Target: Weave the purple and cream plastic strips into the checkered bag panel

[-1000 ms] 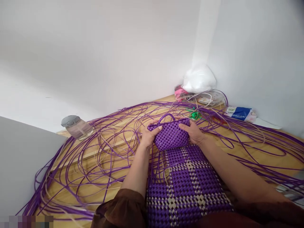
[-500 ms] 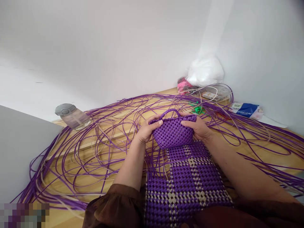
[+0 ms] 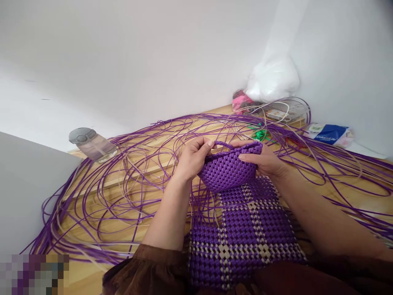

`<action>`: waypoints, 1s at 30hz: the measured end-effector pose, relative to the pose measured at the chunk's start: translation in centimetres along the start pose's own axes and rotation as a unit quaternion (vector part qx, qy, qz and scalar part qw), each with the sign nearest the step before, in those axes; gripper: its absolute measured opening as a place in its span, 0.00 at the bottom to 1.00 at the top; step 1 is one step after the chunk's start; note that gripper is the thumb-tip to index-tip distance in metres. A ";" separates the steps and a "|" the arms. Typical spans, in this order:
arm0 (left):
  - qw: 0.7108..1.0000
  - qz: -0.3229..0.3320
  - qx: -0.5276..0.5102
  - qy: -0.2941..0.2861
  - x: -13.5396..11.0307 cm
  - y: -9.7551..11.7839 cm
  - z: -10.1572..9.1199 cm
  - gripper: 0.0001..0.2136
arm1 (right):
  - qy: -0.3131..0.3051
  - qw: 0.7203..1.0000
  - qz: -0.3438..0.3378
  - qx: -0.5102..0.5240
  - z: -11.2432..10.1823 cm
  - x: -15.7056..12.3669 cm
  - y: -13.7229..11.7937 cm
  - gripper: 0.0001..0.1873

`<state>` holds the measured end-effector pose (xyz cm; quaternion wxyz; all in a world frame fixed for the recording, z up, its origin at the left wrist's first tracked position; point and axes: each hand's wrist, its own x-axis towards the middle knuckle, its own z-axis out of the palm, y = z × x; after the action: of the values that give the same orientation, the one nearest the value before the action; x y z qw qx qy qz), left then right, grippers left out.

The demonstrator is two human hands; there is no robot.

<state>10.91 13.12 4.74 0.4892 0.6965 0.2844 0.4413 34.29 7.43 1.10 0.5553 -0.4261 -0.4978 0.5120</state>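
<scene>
A small purple woven basket (image 3: pixel 229 170) with a thin loop handle is held up between both hands. My left hand (image 3: pixel 193 157) is closed on its left rim, thumb on top by the handle. My right hand (image 3: pixel 266 160) grips its right side, fingers laid over the rim. Below it, across my lap, lies a larger woven piece (image 3: pixel 242 237) in purple with cream checks. Loose purple strands run from its near-left edge.
Long purple plastic strips (image 3: pixel 129 192) loop all over the wooden floor (image 3: pixel 350 192). A clear bottle with a grey lid (image 3: pixel 92 144) lies at the left. In the far corner sit a white bag (image 3: pixel 273 80), pink and green bits, and a blue packet (image 3: pixel 330 133).
Both hands have lifted the small basket a little and tilted it. My left thumb has moved up onto the rim near the handle. The view has shifted slightly.
</scene>
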 end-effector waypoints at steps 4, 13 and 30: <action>1.000 -0.020 -0.012 -0.008 0.0 0.4 -0.3 0.18 | 0.022 0.999 0.005 0.024 0.2 0.2 0.2 0.28; 0.977 -0.069 -0.202 -0.030 0.4 -1.6 -0.9 0.36 | 0.102 0.990 0.010 0.095 0.4 0.8 0.5 0.27; 0.975 -0.098 -0.201 -0.009 0.3 -5.5 1.1 0.28 | 0.160 0.984 -0.020 0.078 0.1 1.1 1.1 0.25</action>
<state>12.23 14.90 -0.44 0.6630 0.5564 0.2520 0.4329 34.06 8.60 0.11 0.6693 -0.4484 -0.3695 0.4631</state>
